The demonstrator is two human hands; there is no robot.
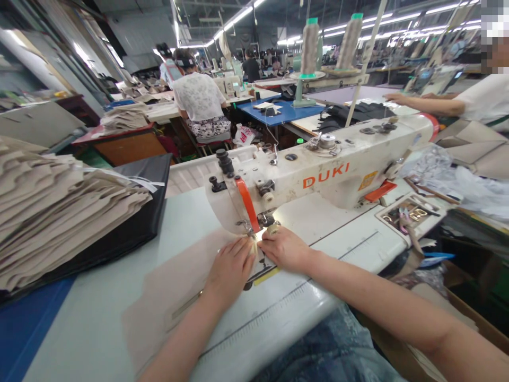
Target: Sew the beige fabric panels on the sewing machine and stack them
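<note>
A white sewing machine (pixel 326 170) with orange lettering stands across the pale table, its needle area lit. My left hand (pixel 233 268) rests at the left of the presser foot, fingers together and bent, thumb toward the needle. To the right of the foot, my right hand (pixel 287 248) has its fingers closed in a pinch. Between my fingertips shows a small pale strip (pixel 255 246), apparently cloth, mostly covered by the hands. An orange guard (pixel 247 206) hangs just above them.
Stacked beige fabric pieces (pixel 67 207) lie on a black sheet (pixel 157 215) at left. A small tray (pixel 413 215) with metal bits sits right of the machine. Thread cones (pixel 310 50) stand behind it. A co-worker's arm (pixel 429 103) reaches in from the right; another person (pixel 198 98) sits ahead.
</note>
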